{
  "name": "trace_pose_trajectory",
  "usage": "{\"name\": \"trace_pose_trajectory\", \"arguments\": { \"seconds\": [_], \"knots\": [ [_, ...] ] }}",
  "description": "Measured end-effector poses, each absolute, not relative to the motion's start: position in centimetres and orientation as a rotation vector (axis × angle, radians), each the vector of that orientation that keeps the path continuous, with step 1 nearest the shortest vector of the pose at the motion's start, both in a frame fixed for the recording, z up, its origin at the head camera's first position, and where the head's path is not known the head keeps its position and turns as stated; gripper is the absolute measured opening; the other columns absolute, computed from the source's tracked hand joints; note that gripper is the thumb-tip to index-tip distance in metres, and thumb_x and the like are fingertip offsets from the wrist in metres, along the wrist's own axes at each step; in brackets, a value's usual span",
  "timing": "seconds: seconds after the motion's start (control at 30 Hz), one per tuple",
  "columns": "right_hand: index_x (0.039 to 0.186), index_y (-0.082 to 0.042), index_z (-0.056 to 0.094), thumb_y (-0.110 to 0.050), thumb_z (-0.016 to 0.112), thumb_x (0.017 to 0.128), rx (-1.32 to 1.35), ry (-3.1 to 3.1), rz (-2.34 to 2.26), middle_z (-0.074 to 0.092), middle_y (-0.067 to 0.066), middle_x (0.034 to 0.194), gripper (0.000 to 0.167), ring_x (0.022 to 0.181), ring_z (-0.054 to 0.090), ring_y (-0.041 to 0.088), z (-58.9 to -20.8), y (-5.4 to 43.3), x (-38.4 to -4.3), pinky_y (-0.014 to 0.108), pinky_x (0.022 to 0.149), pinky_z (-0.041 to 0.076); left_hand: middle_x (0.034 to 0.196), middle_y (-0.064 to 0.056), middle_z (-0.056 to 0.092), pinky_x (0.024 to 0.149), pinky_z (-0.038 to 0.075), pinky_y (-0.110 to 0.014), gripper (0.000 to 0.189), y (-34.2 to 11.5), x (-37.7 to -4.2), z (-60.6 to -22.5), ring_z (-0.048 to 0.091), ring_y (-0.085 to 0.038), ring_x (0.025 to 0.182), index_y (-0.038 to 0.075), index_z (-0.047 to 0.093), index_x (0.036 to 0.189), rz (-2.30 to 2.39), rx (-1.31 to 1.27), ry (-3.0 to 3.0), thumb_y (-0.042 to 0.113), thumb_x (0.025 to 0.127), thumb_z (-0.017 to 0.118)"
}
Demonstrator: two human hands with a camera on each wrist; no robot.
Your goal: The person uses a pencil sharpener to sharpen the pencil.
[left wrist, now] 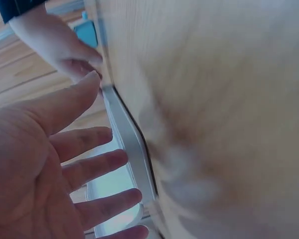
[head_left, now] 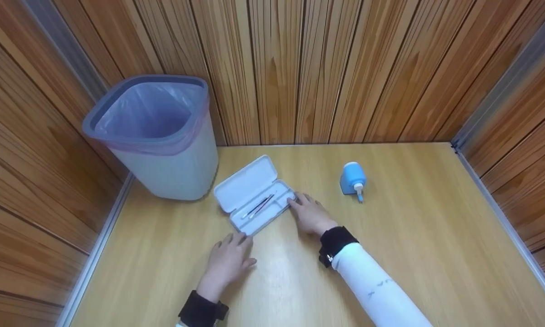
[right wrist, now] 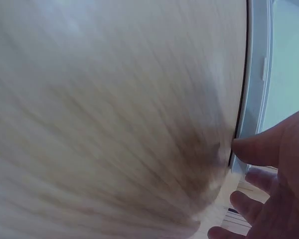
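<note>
A white pencil case [head_left: 247,186] lies on the table with its lid thrown back. In its tray [head_left: 279,190] are slim, dark-shafted, pen-like sticks [head_left: 258,206]. My right hand [head_left: 313,215] is at the case's right end, its thumb at the front edge and its fingers relaxed beside the corner. Close to the case's near left corner is my left hand [head_left: 229,259], fingers spread. Seen from the left wrist, the fingers [left wrist: 99,167] of that hand stretch toward the front wall of the case [left wrist: 134,149]. The right wrist view has the thumb [right wrist: 256,149] against the case's side.
A blue bottle [head_left: 353,179] with a nozzle tip stands on the table to the right of the case. At the back left is a light trash bin [head_left: 177,177] with a plastic liner. Wood-panelled walls [head_left: 277,68] enclose the table at the back and both sides.
</note>
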State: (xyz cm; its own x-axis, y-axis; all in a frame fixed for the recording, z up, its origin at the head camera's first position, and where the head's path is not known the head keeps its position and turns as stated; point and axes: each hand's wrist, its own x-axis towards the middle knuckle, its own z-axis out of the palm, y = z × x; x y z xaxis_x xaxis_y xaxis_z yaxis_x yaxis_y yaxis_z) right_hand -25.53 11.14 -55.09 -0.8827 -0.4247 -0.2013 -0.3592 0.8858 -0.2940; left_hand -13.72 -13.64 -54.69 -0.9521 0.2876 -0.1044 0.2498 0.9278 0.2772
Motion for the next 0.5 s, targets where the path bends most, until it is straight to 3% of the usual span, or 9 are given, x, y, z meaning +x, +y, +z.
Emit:
{"name": "trace_pose_trajectory", "arguments": {
  "seconds": [0.27,0.5],
  "knots": [
    [0.155,-0.021,0.032,-0.009,0.049,0.099,-0.506,2.677,-0.539,0.019,0.015,0.16,0.06,0.144,0.022,0.036,-55.1,10.9,-23.5,0.051,0.112,0.026,0.148,-0.017,0.041,0.102,0.03,-0.067,0.06,-15.8,-14.3,-54.3,0.032,-0.047,0.136,0.007,0.056,0.138,0.434,0.283,2.911,0.043,0.09,0.067],
    [0.156,-0.021,0.028,-0.02,0.044,0.104,-0.466,2.59,-0.653,0.012,0.013,0.162,0.054,0.146,0.016,0.033,-54.8,10.6,-21.7,0.053,0.113,0.023,0.151,-0.019,0.038,0.105,0.025,-0.068,0.068,-16.6,-14.7,-54.2,0.026,-0.048,0.139,0.008,0.047,0.145,0.509,0.211,2.896,0.042,0.09,0.068]
  ]
}}
